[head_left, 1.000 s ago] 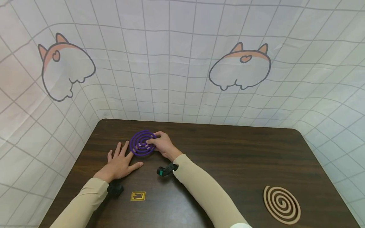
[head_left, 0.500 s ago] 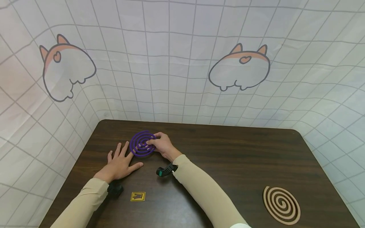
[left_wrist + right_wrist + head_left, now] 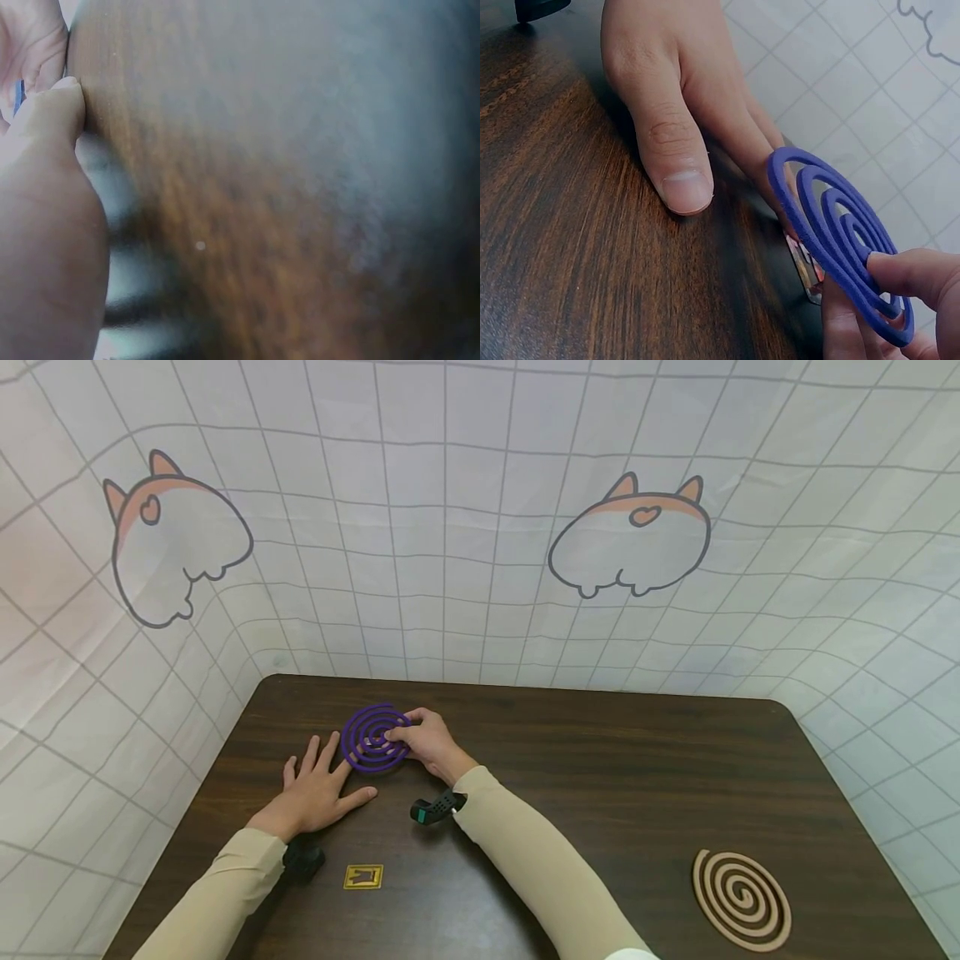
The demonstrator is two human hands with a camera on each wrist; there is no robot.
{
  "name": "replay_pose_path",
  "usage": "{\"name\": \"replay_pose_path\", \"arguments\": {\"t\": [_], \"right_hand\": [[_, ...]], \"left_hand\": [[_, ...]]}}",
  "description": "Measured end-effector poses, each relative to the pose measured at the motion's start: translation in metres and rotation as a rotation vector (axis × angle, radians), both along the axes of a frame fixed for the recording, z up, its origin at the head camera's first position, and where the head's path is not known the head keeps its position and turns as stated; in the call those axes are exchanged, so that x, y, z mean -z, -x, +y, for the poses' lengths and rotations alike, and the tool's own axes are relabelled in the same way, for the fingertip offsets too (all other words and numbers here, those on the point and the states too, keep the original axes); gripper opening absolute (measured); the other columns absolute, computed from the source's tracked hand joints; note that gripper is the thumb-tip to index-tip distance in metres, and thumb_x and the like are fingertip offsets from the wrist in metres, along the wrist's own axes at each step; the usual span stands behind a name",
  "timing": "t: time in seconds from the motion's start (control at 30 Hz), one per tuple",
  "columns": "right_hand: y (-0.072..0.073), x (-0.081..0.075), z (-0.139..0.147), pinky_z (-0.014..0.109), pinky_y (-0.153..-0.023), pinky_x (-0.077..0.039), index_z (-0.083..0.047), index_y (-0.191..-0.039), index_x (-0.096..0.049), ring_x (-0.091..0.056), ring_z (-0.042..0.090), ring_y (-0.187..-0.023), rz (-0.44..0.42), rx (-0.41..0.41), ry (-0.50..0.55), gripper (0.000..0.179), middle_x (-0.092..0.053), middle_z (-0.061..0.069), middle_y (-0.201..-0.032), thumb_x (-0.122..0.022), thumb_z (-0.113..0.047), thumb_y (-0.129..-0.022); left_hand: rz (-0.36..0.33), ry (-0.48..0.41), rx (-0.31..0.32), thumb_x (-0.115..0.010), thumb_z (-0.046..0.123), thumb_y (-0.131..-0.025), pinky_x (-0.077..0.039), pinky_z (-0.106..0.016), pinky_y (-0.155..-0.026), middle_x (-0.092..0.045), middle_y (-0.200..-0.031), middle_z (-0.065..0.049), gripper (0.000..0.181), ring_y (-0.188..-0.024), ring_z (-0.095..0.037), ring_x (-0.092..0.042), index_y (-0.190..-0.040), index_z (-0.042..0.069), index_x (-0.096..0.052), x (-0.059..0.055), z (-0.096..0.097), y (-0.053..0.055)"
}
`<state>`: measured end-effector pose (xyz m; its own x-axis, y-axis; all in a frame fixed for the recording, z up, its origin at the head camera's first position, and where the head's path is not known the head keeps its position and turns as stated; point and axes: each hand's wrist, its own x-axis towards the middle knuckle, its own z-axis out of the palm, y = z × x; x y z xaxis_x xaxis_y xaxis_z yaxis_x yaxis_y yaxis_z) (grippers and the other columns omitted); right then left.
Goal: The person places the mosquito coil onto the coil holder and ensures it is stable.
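My right hand [image 3: 431, 745] pinches a flat purple spiral [image 3: 807, 231] near its centre, thumb on top and fingers beneath. In the right wrist view the spiral is tilted, raised off the dark wood table. Palm down on the table, my left hand [image 3: 309, 795] spreads its fingers, its index finger reaching under the spiral. At that fingertip lies a small flat card-like piece [image 3: 804, 264] with a coloured face, mostly covered by the spiral. The left wrist view is largely blurred tabletop, with the left thumb [image 3: 52, 112] at its left edge.
A gold-bordered rectangular tile [image 3: 363, 877] lies in front of the hands. Far off at the right front, a beige spiral [image 3: 786, 910] lies flat on the table [image 3: 600, 760]. A white gridded curtain [image 3: 465, 543] with cartoon animal drawings surrounds the back and sides.
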<state>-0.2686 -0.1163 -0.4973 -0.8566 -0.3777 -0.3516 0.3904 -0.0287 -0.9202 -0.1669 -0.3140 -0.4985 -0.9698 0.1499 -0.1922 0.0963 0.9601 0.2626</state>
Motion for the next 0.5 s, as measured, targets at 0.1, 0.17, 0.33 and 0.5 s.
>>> {"name": "replay_pose_path", "arguments": {"t": [0.1,0.17,0.33,0.5], "right_hand": [[0.0008,0.0009,-0.0004,0.025,-0.072,-0.061,-0.002,-0.119,-0.058,-0.072,0.012,-0.080,0.005,0.000,-0.005,0.036,-0.070,0.009,-0.104,-0.076,-0.002,-0.088],[0.0013,0.0016,-0.0003,0.025,-0.073,-0.061,-0.003,-0.119,-0.058,-0.072,0.012,-0.081,0.003,0.002,-0.003,0.036,-0.070,0.010,-0.105,-0.076,-0.002,-0.088],[0.0018,0.0026,0.0015,0.025,-0.074,-0.061,-0.003,-0.121,-0.057,-0.073,0.012,-0.082,0.003,-0.012,-0.004,0.036,-0.070,0.012,-0.108,-0.076,-0.004,-0.089],[0.0016,0.0022,0.0028,0.024,-0.075,-0.061,-0.004,-0.122,-0.056,-0.072,0.011,-0.082,-0.005,-0.027,-0.008,0.036,-0.071,0.011,-0.108,-0.075,-0.007,-0.091]], "left_hand": [[0.000,-0.001,-0.001,-0.048,0.072,-0.098,-0.011,-0.084,-0.115,-0.009,-0.173,-0.028,0.090,-0.157,-0.058,-0.005,-0.161,0.010,-0.037,0.0001,-0.0005,0.0006],[-0.005,-0.003,-0.001,-0.048,0.073,-0.098,-0.010,-0.083,-0.115,-0.009,-0.173,-0.028,0.090,-0.157,-0.058,-0.004,-0.162,0.010,-0.037,0.0003,-0.0009,0.0007],[-0.013,-0.011,-0.001,-0.048,0.073,-0.098,-0.008,-0.083,-0.115,-0.007,-0.173,-0.028,0.091,-0.158,-0.057,-0.002,-0.162,0.009,-0.036,0.0017,-0.0020,0.0010],[-0.018,-0.006,-0.003,-0.048,0.073,-0.098,-0.008,-0.083,-0.116,-0.007,-0.173,-0.027,0.092,-0.158,-0.057,-0.002,-0.162,0.009,-0.035,0.0024,-0.0029,0.0017]]}}
